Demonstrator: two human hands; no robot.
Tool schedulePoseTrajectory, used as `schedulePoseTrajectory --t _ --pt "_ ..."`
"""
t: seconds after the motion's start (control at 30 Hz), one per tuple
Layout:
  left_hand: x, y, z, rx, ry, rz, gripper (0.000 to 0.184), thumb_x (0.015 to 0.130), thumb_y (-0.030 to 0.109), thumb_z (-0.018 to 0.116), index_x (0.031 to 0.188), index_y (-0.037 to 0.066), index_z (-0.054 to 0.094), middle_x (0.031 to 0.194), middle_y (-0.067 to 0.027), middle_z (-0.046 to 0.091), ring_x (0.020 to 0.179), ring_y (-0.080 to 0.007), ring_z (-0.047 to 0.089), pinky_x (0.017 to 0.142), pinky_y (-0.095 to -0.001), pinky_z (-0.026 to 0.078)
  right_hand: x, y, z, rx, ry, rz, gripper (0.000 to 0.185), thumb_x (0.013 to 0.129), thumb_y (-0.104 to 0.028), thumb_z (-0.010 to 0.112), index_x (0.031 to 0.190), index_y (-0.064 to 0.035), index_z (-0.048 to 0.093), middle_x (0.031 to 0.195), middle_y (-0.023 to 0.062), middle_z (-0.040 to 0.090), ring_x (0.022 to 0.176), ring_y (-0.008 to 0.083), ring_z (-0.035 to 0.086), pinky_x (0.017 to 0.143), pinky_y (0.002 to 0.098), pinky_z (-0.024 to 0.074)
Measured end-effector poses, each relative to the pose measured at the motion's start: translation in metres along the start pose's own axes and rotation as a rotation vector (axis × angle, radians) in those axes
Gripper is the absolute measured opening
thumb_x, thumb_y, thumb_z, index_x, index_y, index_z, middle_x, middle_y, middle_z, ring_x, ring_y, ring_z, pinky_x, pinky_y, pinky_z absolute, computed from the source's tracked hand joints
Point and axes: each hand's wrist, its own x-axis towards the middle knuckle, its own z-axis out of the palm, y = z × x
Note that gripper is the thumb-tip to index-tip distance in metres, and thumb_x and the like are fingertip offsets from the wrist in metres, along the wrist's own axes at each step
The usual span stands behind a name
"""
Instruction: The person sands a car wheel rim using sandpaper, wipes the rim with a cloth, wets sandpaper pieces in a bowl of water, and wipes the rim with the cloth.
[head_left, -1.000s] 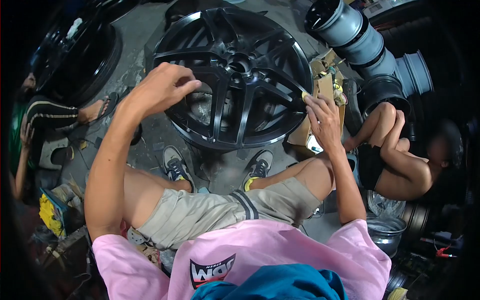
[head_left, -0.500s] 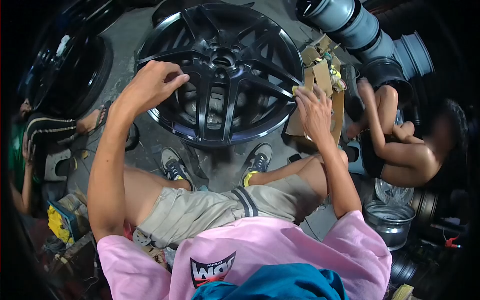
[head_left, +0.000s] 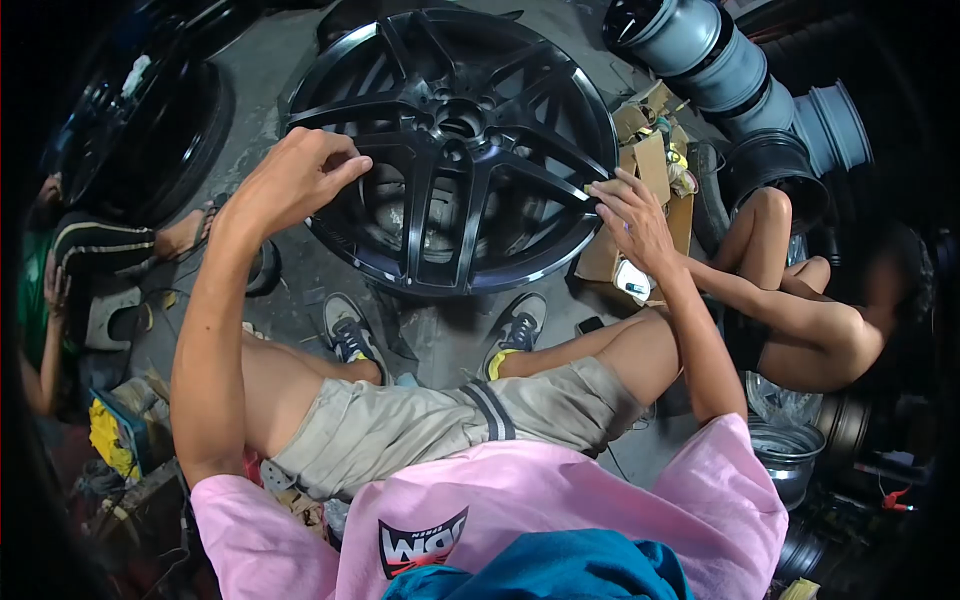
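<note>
Round, glossy black spoked rim, yellowish pad under right fingers.

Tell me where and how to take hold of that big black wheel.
I'd take the black wheel by its outer rim at left and right, coming from the near side. It lies face up with its round near edge uncovered, and the open gaps between the spokes should offer a hold inside the rim.

The head view looks forward and down, past a pink shirt to a wheel, its dark edges unclear.
</note>
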Motion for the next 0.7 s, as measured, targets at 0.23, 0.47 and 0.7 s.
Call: schedulePoseTrajectory --t 0.23,0.47,0.7 --pt "-0.004 -0.003 -0.007 -0.021 0.023 -0.041 0.035 0.102 0.028 0.069 0.104 -0.007 0.073 0.081 -0.0199 0.068 0.070 -0.0295 0.061 0.071 -0.0416 0.050 0.001 0.031 -0.015 0.207 -0.128 -0.060 0.031 0.108 -0.022 0.058 0.129 -0.0074 0.075 0.137 0.0059 0.070 0.150 0.0374 0.042 0.125 0.0482 0.0335" --pt "0.005 -0.009 -0.003 -0.002 0.008 -0.020 0.037 0.101 0.032 0.069 0.104 -0.004 0.076 0.077 -0.0223 0.068 0.072 -0.0355 0.066 0.072 -0.0449 0.051 0.016 0.025 0.002 0.224 -0.128 -0.106 0.034 0.109 -0.024 0.053 0.126 -0.0044 0.075 0.138 0.0061 0.071 0.151 0.0388 0.042 0.125 0.0503 0.0324" --pt "0.002 -0.016 -0.010 0.003 0.049 -0.021 0.036 0.102 0.030 0.069 0.105 -0.006 0.075 0.078 -0.0210 0.067 0.070 -0.0318 0.061 0.071 -0.0436 0.050 0.007 0.029 -0.003 0.209 -0.100 -0.089 0.035 0.110 -0.026 0.052 0.127 -0.0069 0.076 0.141 0.0052 0.069 0.152 0.0389 0.041 0.123 0.0535 0.0333"
